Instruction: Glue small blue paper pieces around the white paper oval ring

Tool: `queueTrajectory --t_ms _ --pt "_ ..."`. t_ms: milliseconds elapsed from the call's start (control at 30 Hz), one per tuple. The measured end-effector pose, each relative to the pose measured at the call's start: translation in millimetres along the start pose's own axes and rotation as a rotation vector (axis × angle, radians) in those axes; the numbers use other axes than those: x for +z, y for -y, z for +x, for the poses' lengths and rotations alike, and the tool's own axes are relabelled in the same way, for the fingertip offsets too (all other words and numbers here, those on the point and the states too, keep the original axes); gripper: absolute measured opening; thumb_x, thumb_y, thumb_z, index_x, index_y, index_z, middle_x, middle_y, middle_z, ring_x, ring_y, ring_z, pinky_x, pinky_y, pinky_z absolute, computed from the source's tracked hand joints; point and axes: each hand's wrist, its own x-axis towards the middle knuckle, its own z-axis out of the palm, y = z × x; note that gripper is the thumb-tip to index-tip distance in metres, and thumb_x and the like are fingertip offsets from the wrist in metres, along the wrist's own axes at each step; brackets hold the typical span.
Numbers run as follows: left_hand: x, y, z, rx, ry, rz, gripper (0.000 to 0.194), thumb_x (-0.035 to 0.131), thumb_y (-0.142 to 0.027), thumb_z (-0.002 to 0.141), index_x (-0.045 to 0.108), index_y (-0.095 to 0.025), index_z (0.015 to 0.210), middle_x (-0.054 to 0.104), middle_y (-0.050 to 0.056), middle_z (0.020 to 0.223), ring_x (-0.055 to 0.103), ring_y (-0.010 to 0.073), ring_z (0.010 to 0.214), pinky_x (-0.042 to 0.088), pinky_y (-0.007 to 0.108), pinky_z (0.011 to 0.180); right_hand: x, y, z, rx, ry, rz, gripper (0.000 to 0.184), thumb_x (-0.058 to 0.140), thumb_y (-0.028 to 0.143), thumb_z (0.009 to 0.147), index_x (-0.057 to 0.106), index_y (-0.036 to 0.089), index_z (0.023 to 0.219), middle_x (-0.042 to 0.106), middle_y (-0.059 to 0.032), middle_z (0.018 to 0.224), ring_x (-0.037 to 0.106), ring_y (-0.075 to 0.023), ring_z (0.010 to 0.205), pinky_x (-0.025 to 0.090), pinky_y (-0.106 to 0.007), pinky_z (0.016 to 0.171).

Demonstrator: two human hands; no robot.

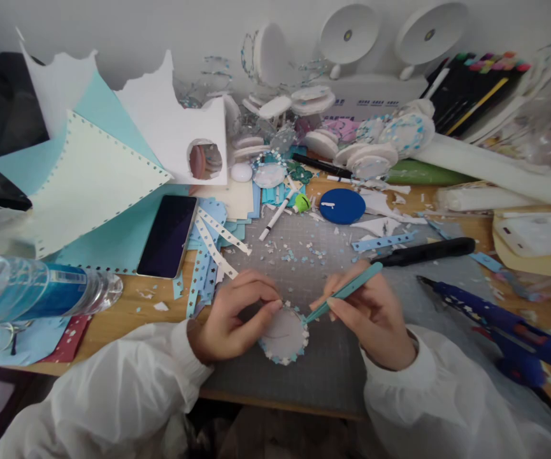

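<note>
My left hand [241,315] pinches the upper left edge of a white paper disc [282,341], which is rimmed with small white and pale blue paper shapes. In my right hand [373,315] is a pair of teal tweezers [346,293], held between thumb and fingers. Their tips touch or nearly touch the disc's upper right rim; whether a paper piece is between them is too small to tell. The disc is over a grey cutting mat [332,382] near the table's front edge. Tiny paper stars and scraps [299,252] lie scattered beyond my hands.
A blue glue gun [499,322] and a black pen-like tool [423,253] lie at right. To the left are a phone [167,236], punched paper strips [203,268] and a water bottle [41,290] on its side. Stacked white discs [313,99] and a blue oval [342,206] are further back.
</note>
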Motion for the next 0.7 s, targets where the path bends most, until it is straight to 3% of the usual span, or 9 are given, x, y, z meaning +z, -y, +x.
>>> queueTrajectory --t_ms 433,700 --pt "-0.9 0.7 -0.6 0.004 0.015 -0.036 0.010 0.057 -0.008 0.083 0.062 -0.014 0.090 0.065 0.009 0.085 0.062 0.0184 0.084 0.052 0.031 0.076 -3.1 -6.9 1.6 0.160 -0.065 0.124 0.015 0.065 0.024 0.083 0.050 0.023 0.081 0.058 0.0041 0.068 0.054 -0.0106 0.054 0.049 -0.026 0.053" --pt "-2.1 1.2 -1.4 0.001 0.023 -0.045 0.009 0.055 -0.011 0.086 0.061 -0.015 0.090 0.066 0.010 0.086 0.063 0.0192 0.084 0.052 0.033 0.076 -1.7 -4.8 8.9 0.162 -0.272 0.107 0.020 0.071 0.031 0.077 0.053 0.023 0.080 0.062 0.0031 0.066 0.053 -0.0117 0.053 0.046 -0.026 0.051"
